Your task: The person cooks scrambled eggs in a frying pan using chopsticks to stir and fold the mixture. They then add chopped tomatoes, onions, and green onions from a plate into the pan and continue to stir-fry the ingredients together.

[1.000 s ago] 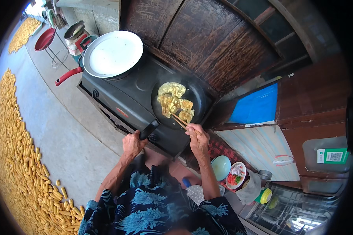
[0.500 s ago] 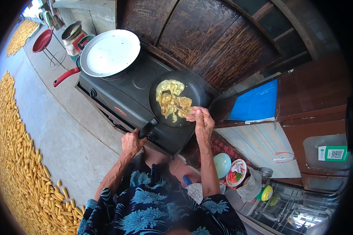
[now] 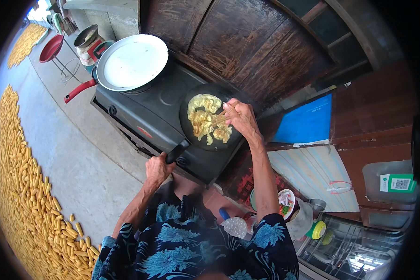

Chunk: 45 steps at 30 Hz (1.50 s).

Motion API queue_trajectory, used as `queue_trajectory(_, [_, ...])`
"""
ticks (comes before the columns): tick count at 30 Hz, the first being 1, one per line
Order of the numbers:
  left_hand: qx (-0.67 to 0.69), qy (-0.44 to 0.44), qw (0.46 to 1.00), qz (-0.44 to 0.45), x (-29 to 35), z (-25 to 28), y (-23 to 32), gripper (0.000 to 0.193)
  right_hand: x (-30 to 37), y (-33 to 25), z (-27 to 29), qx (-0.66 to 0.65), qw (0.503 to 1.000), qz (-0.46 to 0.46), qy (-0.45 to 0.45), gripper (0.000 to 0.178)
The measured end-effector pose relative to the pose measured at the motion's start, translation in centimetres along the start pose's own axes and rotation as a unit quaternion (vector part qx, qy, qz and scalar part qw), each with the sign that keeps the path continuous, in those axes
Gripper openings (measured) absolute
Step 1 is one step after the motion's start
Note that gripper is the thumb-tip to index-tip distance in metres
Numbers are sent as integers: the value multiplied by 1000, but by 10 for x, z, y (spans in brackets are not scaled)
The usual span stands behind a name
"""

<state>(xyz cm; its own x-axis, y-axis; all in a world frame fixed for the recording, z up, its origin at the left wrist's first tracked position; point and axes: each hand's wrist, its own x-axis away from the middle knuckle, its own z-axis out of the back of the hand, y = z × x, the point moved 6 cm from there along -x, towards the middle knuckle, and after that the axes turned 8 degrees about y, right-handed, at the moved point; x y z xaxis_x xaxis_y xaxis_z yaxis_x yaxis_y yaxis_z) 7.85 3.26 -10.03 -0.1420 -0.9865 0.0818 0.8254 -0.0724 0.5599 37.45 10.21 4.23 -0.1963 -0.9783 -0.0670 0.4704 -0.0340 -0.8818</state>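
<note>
My left hand [image 3: 158, 168] is closed round the black handle of a dark frying pan [image 3: 185, 125] on the stove's near burner. Pieces of fried egg [image 3: 200, 122], yellow with browned patches, lie spread over the pan's middle. Above the pan's right side, my right hand [image 3: 240, 116] grips a pair of wooden chopsticks [image 3: 218, 122]. Their tips reach down into the egg. My right hand covers part of the pan's far rim.
A large white lid [image 3: 133, 62] rests over the black stove's [image 3: 158, 107] left burner, beside a red pan handle [image 3: 80, 90]. Corn cobs [image 3: 37, 200] cover the floor at left. A plate of cut vegetables [image 3: 286, 203] stands right of my forearm, near a glass-topped surface [image 3: 350, 252].
My right hand has moved up and inward with the chopsticks, turning palm down over the pan. The forearm now hides most of the pale green bowl. My left hand keeps its hold.
</note>
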Motion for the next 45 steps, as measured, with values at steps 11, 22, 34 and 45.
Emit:
queue_trajectory(11, [13,30,999,3,2,-3,2,28,97,-17,13,-12,1000,-18,5,26])
queue_trajectory(22, [-7,7,1000,-2,-1,-3,2,32,101,26,10,-138,967,-128,174,34])
queue_trajectory(34, [7,20,1000,-13,0,-3,1,30,80,24,19,-165,966,-135,146,34])
queue_trajectory(45, [6,13,1000,-2,1,-5,0,31,124,17,43,-95,978,-90,160,32])
